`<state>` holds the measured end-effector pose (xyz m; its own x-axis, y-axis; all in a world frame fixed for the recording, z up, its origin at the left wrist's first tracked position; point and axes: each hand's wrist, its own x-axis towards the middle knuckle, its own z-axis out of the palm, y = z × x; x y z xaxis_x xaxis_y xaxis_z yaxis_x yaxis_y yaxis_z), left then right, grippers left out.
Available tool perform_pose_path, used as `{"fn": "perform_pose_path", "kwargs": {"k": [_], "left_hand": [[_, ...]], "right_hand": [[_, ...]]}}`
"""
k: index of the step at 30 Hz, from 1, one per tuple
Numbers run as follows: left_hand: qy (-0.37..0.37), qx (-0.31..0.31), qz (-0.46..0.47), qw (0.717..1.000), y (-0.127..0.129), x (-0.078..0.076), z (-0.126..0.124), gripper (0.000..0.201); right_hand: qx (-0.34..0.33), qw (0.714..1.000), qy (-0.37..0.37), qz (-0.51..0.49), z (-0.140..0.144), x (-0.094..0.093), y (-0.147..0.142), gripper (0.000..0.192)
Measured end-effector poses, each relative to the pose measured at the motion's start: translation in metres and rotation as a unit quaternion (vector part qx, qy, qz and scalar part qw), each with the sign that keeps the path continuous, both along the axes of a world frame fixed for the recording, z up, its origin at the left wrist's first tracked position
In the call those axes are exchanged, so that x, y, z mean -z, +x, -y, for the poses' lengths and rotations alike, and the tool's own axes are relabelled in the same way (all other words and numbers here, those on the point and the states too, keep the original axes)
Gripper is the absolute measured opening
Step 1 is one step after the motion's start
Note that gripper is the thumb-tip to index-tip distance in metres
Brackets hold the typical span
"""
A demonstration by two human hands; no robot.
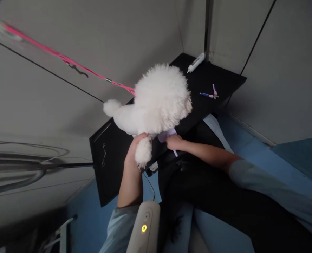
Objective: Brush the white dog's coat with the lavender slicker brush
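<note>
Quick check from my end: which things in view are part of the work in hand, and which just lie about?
In hand:
white dog
its paw, held by the left hand
lilac brush in the right hand
pink leash

Lying about:
pink-and-blue tool
white bottle
metal hook

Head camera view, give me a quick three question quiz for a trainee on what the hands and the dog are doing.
1. True or false: the left hand grips the white dog's leg.
2. The right hand holds: A) a lilac comb, B) scissors, C) a towel?
3. What colour is the leash running from the dog up to the left?

Key:
1. True; the fingers wrap the fluffy leg at the black table's edge.
2. A.
3. Pink.
</note>
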<state>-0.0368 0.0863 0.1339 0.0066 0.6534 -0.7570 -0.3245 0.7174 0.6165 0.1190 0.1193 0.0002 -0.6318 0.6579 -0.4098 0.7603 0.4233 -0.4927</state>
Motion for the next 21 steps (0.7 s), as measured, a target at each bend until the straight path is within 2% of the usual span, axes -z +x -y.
{"fn": "perform_pose_path", "kwargs": {"k": [5, 9, 12, 15, 18, 19, 21], "left_hand": [[0.023, -0.005, 0.069, 0.997, -0.002, 0.004, 0.004, 0.022], [0.031, 0.010, 0.099, 0.995, -0.002, 0.004, 0.009, 0.021], [0.049, -0.004, 0.070, 0.996, -0.001, 0.002, 0.014, 0.018], [0.053, -0.023, 0.035, 0.998, 0.005, -0.001, 0.018, 0.019], [0.082, -0.085, -0.024, 0.993, 0.017, -0.007, 0.026, 0.012], [0.102, -0.109, -0.044, 0.988, 0.022, -0.009, 0.029, 0.012], [0.150, -0.140, -0.071, 0.976, 0.033, -0.014, 0.035, 0.030]], "right_hand": [[-0.052, 0.998, -0.047, 0.003, -0.006, 0.000, -0.002, 0.022], [-0.051, 0.998, -0.044, -0.003, -0.010, 0.003, -0.005, 0.031], [-0.067, 0.996, -0.058, -0.004, -0.011, 0.006, -0.008, 0.029], [-0.044, 0.998, -0.025, -0.022, -0.008, 0.007, -0.008, 0.034], [-0.052, 0.998, -0.017, -0.035, 0.002, 0.002, -0.005, 0.027], [-0.052, 0.998, -0.009, -0.047, 0.006, 0.000, -0.003, 0.026], [-0.034, 0.995, 0.032, -0.084, 0.018, -0.002, 0.000, 0.031]]}}
